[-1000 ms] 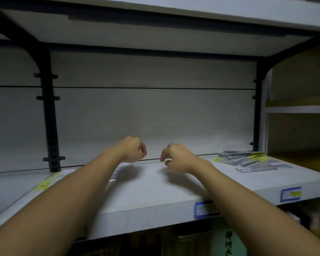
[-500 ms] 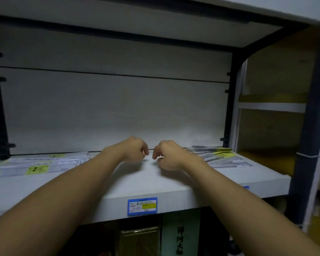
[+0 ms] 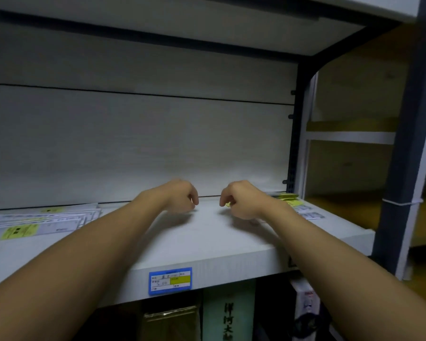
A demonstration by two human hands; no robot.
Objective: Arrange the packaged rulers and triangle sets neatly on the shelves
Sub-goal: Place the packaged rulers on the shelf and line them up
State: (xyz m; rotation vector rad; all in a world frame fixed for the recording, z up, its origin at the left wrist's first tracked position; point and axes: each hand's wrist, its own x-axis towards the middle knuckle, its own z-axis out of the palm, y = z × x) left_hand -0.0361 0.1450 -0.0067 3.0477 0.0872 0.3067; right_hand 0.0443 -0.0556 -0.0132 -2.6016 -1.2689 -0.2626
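Observation:
A flat pile of long packaged rulers (image 3: 42,221) with yellow labels lies at the left end of the white shelf (image 3: 207,239). A smaller pile of packaged triangle sets (image 3: 305,212), also yellow-labelled, lies at the right end, partly hidden behind my right forearm. My left hand (image 3: 180,198) hovers over the bare middle of the shelf, fingers curled shut and holding nothing. My right hand (image 3: 241,200) is curled over the left end of the right pile. A yellow package corner shows at its fingertips.
A blue price tag (image 3: 170,280) is fixed to the shelf's front edge. The shelf above hangs low overhead. A dark upright post (image 3: 403,143) stands at the right, with yellowish shelves behind it. Boxed goods (image 3: 229,316) sit under the shelf.
The view has swung right, so the left pile is now at the frame's edge. My hands have drawn apart, and the right one has reached the right-hand pile.

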